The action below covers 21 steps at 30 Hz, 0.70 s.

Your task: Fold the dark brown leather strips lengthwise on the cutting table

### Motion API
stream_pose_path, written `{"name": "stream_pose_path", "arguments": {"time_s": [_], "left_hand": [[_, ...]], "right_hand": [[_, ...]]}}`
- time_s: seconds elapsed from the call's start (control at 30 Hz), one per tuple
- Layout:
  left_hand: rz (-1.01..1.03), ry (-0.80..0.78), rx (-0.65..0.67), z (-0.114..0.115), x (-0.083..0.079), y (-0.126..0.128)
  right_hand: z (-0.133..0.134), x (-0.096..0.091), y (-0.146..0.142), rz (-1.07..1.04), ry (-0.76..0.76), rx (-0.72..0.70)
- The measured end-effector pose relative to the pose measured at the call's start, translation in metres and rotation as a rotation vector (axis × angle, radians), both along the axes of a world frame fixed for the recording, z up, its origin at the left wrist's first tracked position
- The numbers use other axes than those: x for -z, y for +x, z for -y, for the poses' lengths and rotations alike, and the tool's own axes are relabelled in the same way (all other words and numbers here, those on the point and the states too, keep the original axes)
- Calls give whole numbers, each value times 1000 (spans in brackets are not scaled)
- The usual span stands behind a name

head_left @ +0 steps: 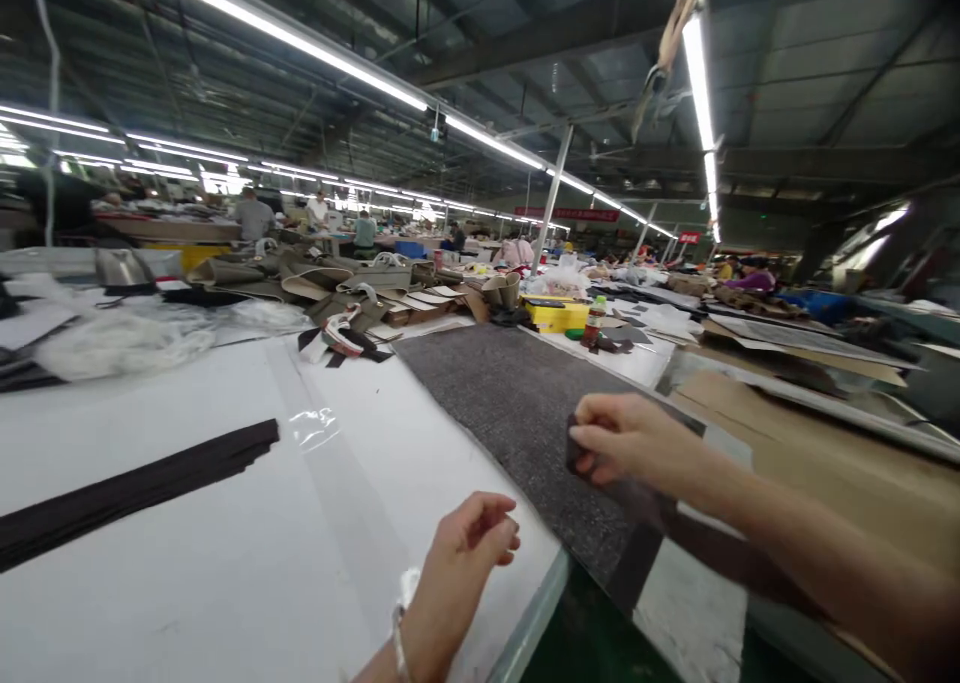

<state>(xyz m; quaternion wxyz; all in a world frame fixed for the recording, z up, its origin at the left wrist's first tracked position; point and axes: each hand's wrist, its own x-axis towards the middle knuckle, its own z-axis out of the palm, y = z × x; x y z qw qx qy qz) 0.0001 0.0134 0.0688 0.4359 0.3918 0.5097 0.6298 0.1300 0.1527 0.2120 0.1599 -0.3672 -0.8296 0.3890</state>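
My right hand [626, 441] is closed in a pinch on the end of a dark brown strap [705, 548] that trails back under my forearm, over a grey felt mat [510, 403]. My left hand [469, 543] hovers above the near edge of the white table [187, 583], fingers curled loosely with thumb and forefinger close together; nothing shows in them. A stack of dark brown strips [127, 488] lies on the white table at the left.
Bag parts and half-made bags [352, 293] pile at the table's far end, with a yellow box [559, 313] and a bottle [592, 323]. Cardboard sheets [795, 353] lie at the right. Clear plastic wrap [120, 343] sits at the left. Other people work far back.
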Motion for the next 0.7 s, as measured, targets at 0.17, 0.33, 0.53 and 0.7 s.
{"name": "stream_pose_path", "arguments": {"time_s": [0.17, 0.33, 0.53, 0.7], "left_hand": [[44, -34, -209, 74, -19, -50], [-225, -206, -575, 146, -5, -77], [-419, -330, -890, 205, 5, -94], [-397, -359, -992, 246, 6, -109]], "right_hand": [[74, 66, -93, -28, 13, -313], [145, 101, -160, -67, -59, -520], [211, 122, -201, -84, -95, -783], [241, 125, -218, -164, -63, -924]]}}
